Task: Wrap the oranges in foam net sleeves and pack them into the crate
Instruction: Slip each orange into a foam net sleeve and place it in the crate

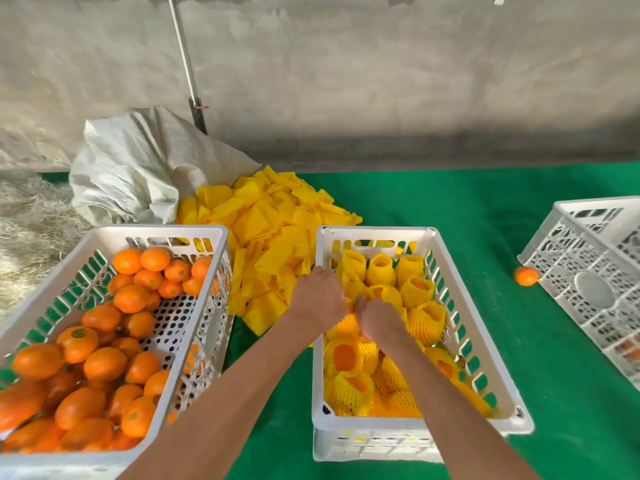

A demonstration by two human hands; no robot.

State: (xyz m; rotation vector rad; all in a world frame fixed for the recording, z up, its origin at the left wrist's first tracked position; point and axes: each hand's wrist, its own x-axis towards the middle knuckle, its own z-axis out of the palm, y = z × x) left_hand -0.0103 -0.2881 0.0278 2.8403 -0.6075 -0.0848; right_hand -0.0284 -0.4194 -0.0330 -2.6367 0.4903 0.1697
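Our left hand (317,299) and right hand (379,320) meet over the middle crate (377,232), fingers curled around a yellow foam sleeve (349,323); whether an orange sits inside it we cannot tell. Wrapped oranges (420,291) fill that crate. Bare oranges (104,363) lie in the left crate (207,233) on the green mat (519,209), loose sleeves (270,216) piled between them.

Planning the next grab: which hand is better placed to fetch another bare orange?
Probably the left hand: the white plastic crate of bare oranges sits on its side, while the right hand is over the white packing crate.
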